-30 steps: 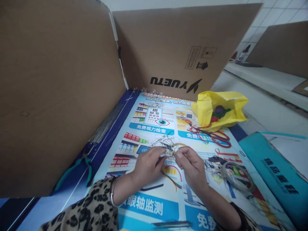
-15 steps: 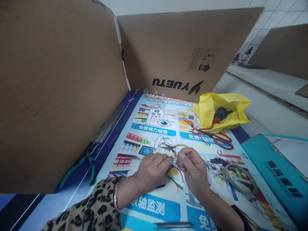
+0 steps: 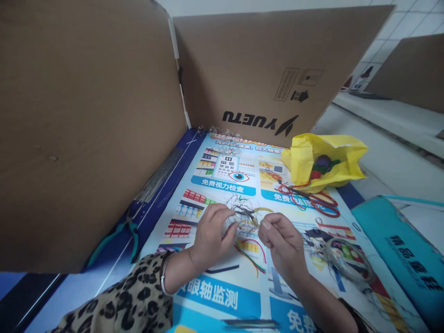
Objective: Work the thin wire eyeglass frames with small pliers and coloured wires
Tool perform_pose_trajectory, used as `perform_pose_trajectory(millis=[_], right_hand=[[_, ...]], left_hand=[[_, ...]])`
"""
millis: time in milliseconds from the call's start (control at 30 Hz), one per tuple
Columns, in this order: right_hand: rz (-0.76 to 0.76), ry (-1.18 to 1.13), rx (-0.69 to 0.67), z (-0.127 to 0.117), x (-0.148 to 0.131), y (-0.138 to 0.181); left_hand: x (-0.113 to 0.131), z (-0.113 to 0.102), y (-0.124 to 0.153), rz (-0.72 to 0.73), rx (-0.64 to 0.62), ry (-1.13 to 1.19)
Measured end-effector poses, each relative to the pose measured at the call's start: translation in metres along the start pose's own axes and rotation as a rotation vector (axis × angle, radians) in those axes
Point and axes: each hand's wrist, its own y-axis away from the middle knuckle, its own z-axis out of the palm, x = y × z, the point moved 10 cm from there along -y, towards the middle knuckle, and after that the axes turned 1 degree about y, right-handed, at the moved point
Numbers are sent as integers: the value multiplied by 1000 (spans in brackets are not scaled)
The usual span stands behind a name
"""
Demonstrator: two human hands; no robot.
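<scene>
My left hand pinches a tangle of thin silver wire that lies on a printed poster. My right hand is closed in a pinch just right of the tangle, on a fine strand too small to make out. Loose red, green and yellow wires lie on the poster below and between the hands. A leopard-print sleeve and a silver bangle cover my left wrist.
Tall cardboard walls stand at the left and back. Green-handled pliers and a bundle of straight wires lie at the left. A yellow bag, red-handled scissors, a wire coil and a teal bag lie at the right.
My hands have drawn apart: the left stays at the wire tangle, the right has moved slightly right and back from it. The view has shifted a little.
</scene>
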Motion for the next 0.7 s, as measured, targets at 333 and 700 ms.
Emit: perform_pose_trajectory(millis=[333, 700], right_hand=[[5, 7, -29, 1, -2, 0], [-19, 33, -26, -3, -7, -1]], left_hand=[[-35, 20, 3, -186, -103, 43], [-47, 19, 2, -259, -125, -12]])
